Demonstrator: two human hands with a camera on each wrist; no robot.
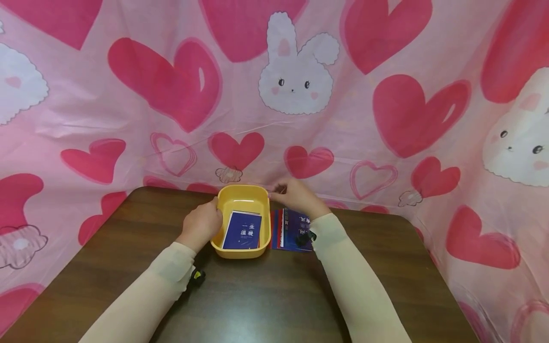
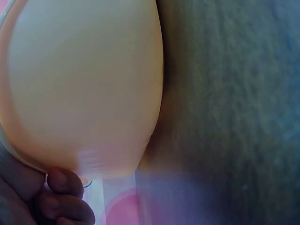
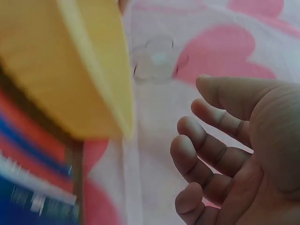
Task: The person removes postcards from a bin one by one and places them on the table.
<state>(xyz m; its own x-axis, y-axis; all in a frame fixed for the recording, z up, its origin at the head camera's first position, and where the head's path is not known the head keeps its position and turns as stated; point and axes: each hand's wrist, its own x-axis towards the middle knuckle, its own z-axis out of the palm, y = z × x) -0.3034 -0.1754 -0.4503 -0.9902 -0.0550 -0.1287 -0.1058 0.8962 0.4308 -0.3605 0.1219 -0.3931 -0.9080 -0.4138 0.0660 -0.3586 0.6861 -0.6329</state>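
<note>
A yellow plastic basin (image 1: 240, 255) sits near the table's far edge. Inside it lies a blue printed card (image 1: 242, 231) with white characters, others partly hidden beneath. My left hand (image 1: 201, 221) grips the basin's left rim; its curled fingers (image 2: 65, 206) show at the rim in the left wrist view, where the basin's wall (image 2: 84, 84) fills much of the picture. My right hand (image 1: 296, 196) is beside the far right corner. In the right wrist view that hand (image 3: 229, 154) is apart from the basin, fingers loosely bent and holding nothing. Overlapping blue and red cards (image 1: 293, 231) lie right of the basin.
The dark wooden table (image 1: 244, 295) extends around the basin. A pink curtain (image 1: 300, 128) with hearts and rabbits hangs close behind the table and along both sides. Dark wrist cameras sit under both pale sleeves (image 1: 154, 281).
</note>
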